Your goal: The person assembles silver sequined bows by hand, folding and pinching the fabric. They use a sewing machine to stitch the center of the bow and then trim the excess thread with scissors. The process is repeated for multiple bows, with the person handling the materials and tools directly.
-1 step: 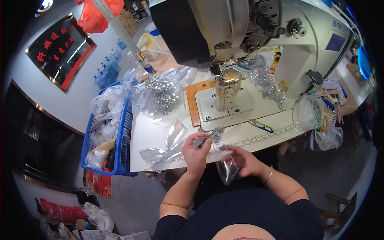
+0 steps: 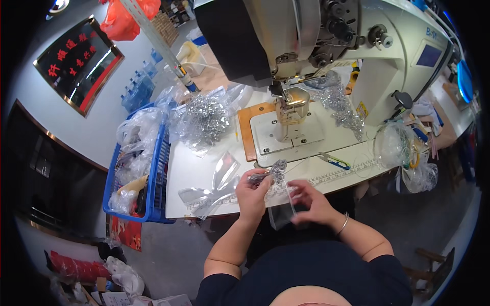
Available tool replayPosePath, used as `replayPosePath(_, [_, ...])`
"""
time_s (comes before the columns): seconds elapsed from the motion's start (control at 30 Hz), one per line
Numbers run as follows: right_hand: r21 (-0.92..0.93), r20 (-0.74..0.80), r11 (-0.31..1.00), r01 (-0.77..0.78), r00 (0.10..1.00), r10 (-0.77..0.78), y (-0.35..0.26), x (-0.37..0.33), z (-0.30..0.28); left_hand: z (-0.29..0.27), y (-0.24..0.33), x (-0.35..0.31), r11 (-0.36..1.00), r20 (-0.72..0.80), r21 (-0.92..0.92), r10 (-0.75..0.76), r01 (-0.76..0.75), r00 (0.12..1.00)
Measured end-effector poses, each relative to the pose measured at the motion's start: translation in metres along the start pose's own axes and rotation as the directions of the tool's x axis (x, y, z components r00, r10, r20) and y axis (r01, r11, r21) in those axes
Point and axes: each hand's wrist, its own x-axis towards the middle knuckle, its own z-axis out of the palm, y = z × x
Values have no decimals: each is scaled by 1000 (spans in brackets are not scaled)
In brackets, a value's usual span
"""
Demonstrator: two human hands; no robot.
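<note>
My left hand (image 2: 250,198) is closed around a gathered bundle of thin silvery-grey strips (image 2: 278,169), whose looped ends stick out past the fingertips. Below the bundle hangs a flat clear plastic piece (image 2: 278,216) with a straight edge. At that edge is my right hand (image 2: 317,205), thumb and fingers apart and curved; the fingertips are close to the plastic or touching it. Left of my hands, clear plastic pieces (image 2: 222,173) with pale edging lie on the white table (image 2: 176,173). Green-and-blue thread snips (image 2: 336,161) rest beyond my right hand.
A sewing machine (image 2: 377,66) stands over the table, its needle area just beyond my hands. A shiny clear-and-silver heap (image 2: 204,120) lies at left, beside a blue basket (image 2: 162,178) of plastic. Plastic bundles (image 2: 393,145) crowd the right end. A measuring tape (image 2: 326,177) runs along the front edge.
The clear plastic has swung left and spread flatter below the bundle. My right hand's fingers have opened and shifted slightly. The bundle's loops have risen a little.
</note>
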Motion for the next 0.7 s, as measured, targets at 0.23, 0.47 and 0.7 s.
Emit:
replayPosePath(0.23, [257,-396,964,66,917,43,-3,30,7,11,-18,-12,931,-77,-251,-290,263,954])
replayPosePath(0.47, [817,-191,576,34,958,213,2,35,10,17,-24,-13,905,-95,-343,-301,252,949])
replayPosePath(0.7, [356,-445,929,102,892,72,9,34,16,24,-24,-19,936,-144,-296,-243,193,959])
